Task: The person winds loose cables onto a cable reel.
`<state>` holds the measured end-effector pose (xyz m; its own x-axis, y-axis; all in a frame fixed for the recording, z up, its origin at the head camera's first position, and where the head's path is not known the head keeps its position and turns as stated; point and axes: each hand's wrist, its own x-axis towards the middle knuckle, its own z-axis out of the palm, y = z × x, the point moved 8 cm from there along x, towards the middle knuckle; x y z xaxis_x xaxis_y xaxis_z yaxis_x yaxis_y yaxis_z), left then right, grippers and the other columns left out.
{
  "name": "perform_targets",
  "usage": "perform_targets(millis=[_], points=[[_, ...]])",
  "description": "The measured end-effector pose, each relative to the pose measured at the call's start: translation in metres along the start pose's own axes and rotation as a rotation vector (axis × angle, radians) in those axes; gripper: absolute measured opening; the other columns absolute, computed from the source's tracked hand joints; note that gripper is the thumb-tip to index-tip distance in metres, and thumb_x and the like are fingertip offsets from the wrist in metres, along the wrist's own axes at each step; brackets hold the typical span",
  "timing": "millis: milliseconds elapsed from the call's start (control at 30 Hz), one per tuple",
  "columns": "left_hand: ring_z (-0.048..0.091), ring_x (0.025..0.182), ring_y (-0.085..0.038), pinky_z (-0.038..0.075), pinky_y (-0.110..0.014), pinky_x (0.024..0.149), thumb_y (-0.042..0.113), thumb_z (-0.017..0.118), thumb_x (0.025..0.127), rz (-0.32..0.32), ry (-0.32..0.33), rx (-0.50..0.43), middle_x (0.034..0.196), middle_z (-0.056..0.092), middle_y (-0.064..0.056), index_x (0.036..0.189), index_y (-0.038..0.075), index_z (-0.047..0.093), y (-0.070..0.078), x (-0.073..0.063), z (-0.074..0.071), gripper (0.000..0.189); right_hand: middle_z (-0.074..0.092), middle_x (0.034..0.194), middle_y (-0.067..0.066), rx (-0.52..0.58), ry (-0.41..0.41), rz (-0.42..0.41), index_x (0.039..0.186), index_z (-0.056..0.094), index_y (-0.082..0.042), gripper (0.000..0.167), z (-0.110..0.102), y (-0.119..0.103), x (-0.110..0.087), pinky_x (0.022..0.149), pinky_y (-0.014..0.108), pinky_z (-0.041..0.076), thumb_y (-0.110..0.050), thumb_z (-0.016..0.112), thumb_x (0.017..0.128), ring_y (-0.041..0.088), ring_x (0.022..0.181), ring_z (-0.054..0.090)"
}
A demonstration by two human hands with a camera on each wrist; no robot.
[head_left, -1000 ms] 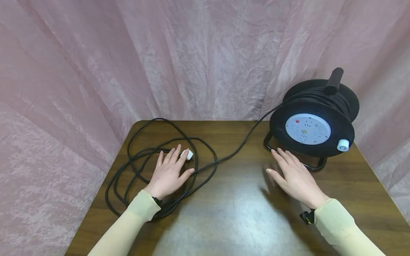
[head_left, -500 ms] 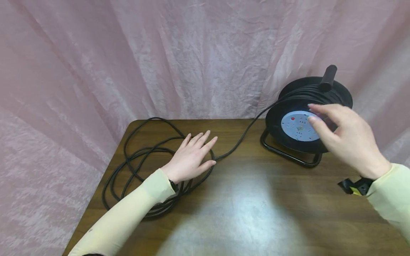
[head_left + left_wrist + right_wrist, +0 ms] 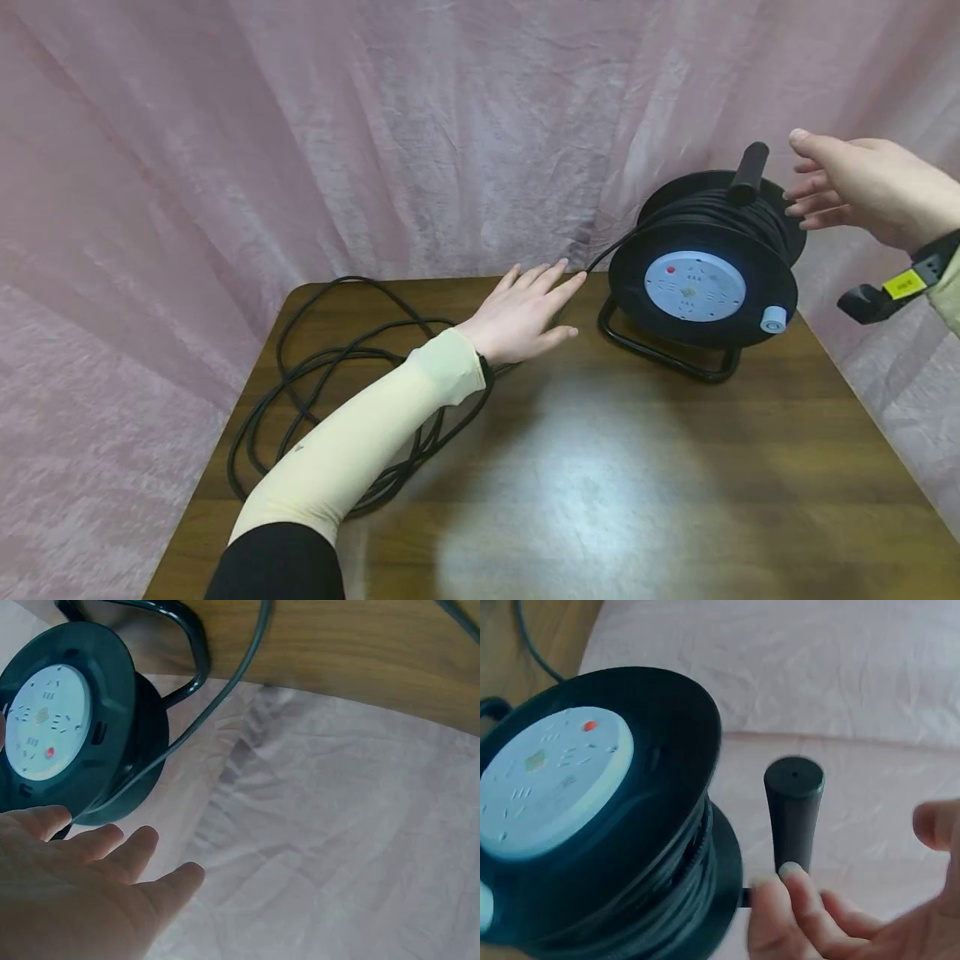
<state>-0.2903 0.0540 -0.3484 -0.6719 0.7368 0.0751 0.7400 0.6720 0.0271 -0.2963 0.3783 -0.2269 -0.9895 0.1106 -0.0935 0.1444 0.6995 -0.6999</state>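
On the table's right side stands a black cable reel (image 3: 759, 304) with a round pale socket panel (image 3: 695, 286) and a dark upright handle (image 3: 748, 173). My right hand (image 3: 873, 187) is raised beside that handle, fingers spread and thumb apart. In the right wrist view its fingertips overlap the lower part of the handle (image 3: 795, 814). My left hand (image 3: 525, 312) stretches flat, palm down, over the black cable (image 3: 397, 477) where it runs toward the reel. Left wrist view: these fingers (image 3: 172, 889) are straight and hold nothing. The left forearm hides part of the loops.
The brown wooden table (image 3: 622, 483) carries loose cable loops on its left. A white knob (image 3: 773, 320) sits low on the reel's front, above the tubular black stand (image 3: 660, 356). Behind the table hangs a pink curtain (image 3: 480, 125).
My right hand has risen from the table before the reel to beside its handle. The left hand has slid rightward and away from me, over the cable. The reel stays standing.
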Motion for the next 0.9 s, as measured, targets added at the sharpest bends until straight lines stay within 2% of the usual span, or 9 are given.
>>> perform_targets(millis=[100,200,400,467,533,633,700,767,900], points=[[0.021,0.153,-0.025,0.01,-0.052,0.123,0.058,0.052,0.102,-0.019,-0.029,-0.034,0.17,0.014,-0.003,0.166,0.029,0.016,-0.001,0.014,0.003,0.079,0.059,0.107,0.015,0.109,-0.195,0.091,0.156,0.004,0.016,0.104,0.008,0.006,0.02,0.068,0.022,0.056,-0.07,0.027,0.101,0.007,0.077,0.065],[0.022,0.153,-0.026,0.011,-0.053,0.123,0.058,0.052,0.102,-0.041,-0.061,-0.05,0.17,0.016,-0.004,0.166,0.028,0.017,-0.001,0.026,0.008,0.078,0.059,0.104,0.006,0.25,-0.354,0.199,0.154,0.016,0.01,0.101,0.016,0.008,0.033,0.077,0.025,0.056,-0.073,0.029,0.099,0.011,0.085,0.066],[0.021,0.154,-0.026,0.015,-0.053,0.123,0.058,0.051,0.103,-0.071,-0.137,-0.081,0.17,0.018,-0.005,0.166,0.028,0.015,0.001,0.043,0.024,0.079,0.064,0.091,0.007,0.51,-0.494,0.417,0.105,0.051,-0.01,0.059,0.029,0.008,0.045,0.082,0.03,0.059,-0.067,0.039,0.101,0.019,0.084,0.069],[0.021,0.154,-0.025,0.016,-0.052,0.122,0.059,0.05,0.103,-0.087,-0.162,-0.087,0.17,0.018,-0.005,0.166,0.027,0.015,0.0,0.046,0.031,0.079,0.063,0.09,0.01,0.604,-0.491,0.477,0.106,0.051,-0.012,0.052,0.033,0.007,0.046,0.082,0.032,0.059,-0.063,0.044,0.102,0.022,0.082,0.071],[0.02,0.154,-0.025,0.016,-0.052,0.122,0.059,0.05,0.103,-0.111,-0.192,-0.103,0.17,0.017,-0.005,0.166,0.027,0.015,-0.001,0.047,0.038,0.079,0.061,0.094,0.011,0.727,-0.456,0.536,0.132,0.046,-0.018,0.05,0.04,0.005,0.048,0.084,0.034,0.059,-0.058,0.05,0.102,0.025,0.083,0.072],[0.021,0.154,-0.026,0.018,-0.051,0.122,0.057,0.05,0.104,-0.138,-0.234,-0.133,0.17,0.017,-0.006,0.166,0.025,0.016,-0.004,0.046,0.048,0.077,0.053,0.105,0.008,0.958,-0.361,0.595,0.152,0.015,-0.038,0.066,0.049,0.002,0.049,0.087,0.036,0.058,-0.048,0.058,0.103,0.027,0.089,0.07],[0.022,0.153,-0.027,0.02,-0.05,0.122,0.056,0.049,0.104,-0.153,-0.263,-0.15,0.17,0.017,-0.006,0.166,0.024,0.016,-0.007,0.044,0.055,0.077,0.049,0.108,0.006,1.132,-0.289,0.626,0.149,0.012,-0.047,0.068,0.054,-0.001,0.049,0.087,0.035,0.058,-0.041,0.061,0.103,0.025,0.091,0.066],[0.024,0.153,-0.028,0.022,-0.048,0.121,0.056,0.049,0.105,-0.165,-0.282,-0.152,0.17,0.018,-0.007,0.166,0.022,0.017,-0.01,0.04,0.061,0.076,0.049,0.106,0.004,1.263,-0.222,0.64,0.136,0.029,-0.041,0.047,0.058,-0.003,0.049,0.082,0.032,0.059,-0.036,0.062,0.103,0.022,0.088,0.062],[0.027,0.152,-0.029,0.028,-0.046,0.119,0.055,0.048,0.105,-0.188,-0.327,-0.153,0.169,0.02,-0.008,0.166,0.02,0.019,-0.016,0.031,0.071,0.076,0.05,0.091,0.003,1.335,-0.086,0.624,0.11,0.044,-0.025,0.019,0.061,-0.005,0.049,0.062,0.028,0.055,-0.029,0.062,0.104,0.018,0.07,0.055]])
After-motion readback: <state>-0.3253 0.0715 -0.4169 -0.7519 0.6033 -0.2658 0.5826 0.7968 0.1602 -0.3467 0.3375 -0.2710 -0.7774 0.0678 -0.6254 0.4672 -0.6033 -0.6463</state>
